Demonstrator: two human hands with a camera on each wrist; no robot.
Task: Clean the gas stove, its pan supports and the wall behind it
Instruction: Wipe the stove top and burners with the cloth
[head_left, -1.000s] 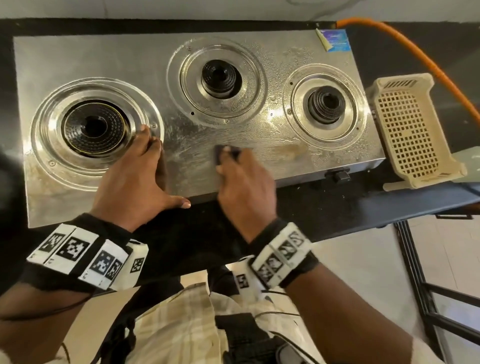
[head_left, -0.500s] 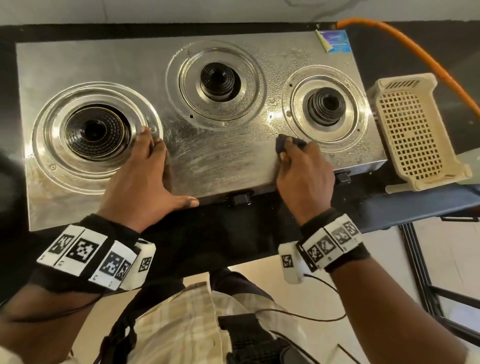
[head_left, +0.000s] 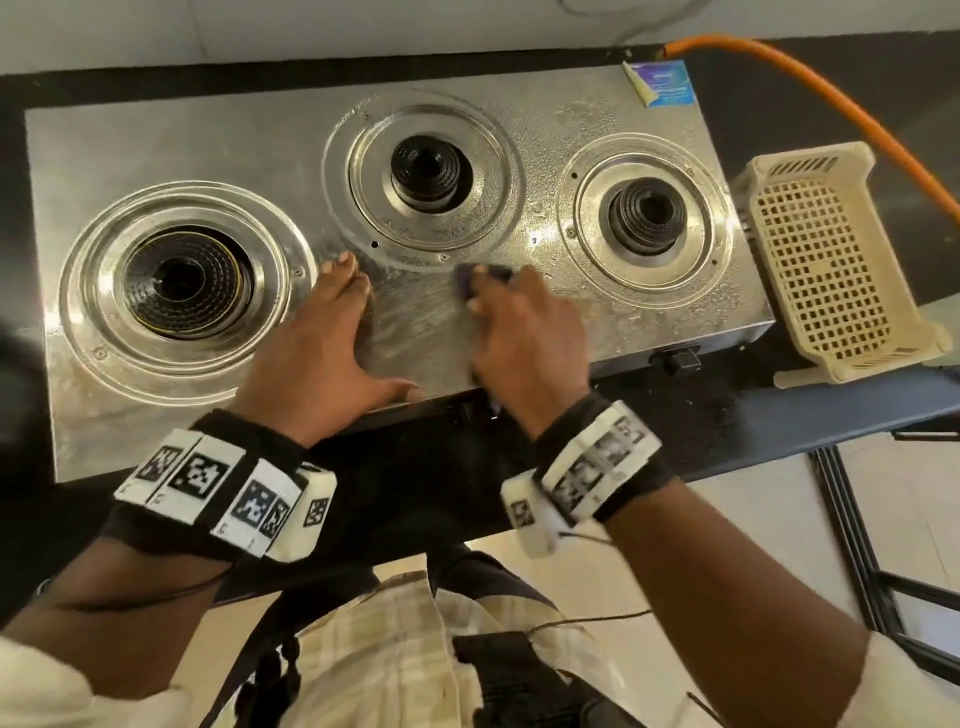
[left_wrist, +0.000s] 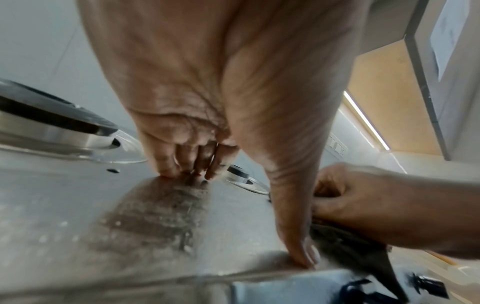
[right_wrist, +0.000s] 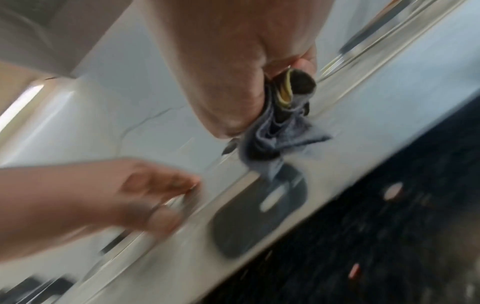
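A steel three-burner gas stove (head_left: 249, 135) lies on a black counter, its top wet and smeared; no pan supports are on it. My left hand (head_left: 332, 353) rests flat on the stove between the left burner (head_left: 182, 275) and the middle burner (head_left: 431, 171), fingers straight and thumb spread along the front edge. My right hand (head_left: 524, 338) grips a bunched dark blue-grey cloth (head_left: 480, 275) and presses it on the steel just below the middle burner. In the right wrist view the cloth (right_wrist: 280, 127) hangs out below the palm. The left wrist view shows the left fingertips (left_wrist: 187, 170) on the steel.
A cream perforated plastic basket (head_left: 826, 260) lies on the counter right of the stove. An orange gas hose (head_left: 810, 83) runs along the back right. A blue sticker (head_left: 665, 83) sits on the stove's back right corner. The pale wall (head_left: 363, 26) stands behind. A knob (head_left: 680, 358) protrudes at the front.
My right hand swept the cloth right toward the right burner, then back left to below the middle burner. The left hand stayed flat on the stove.
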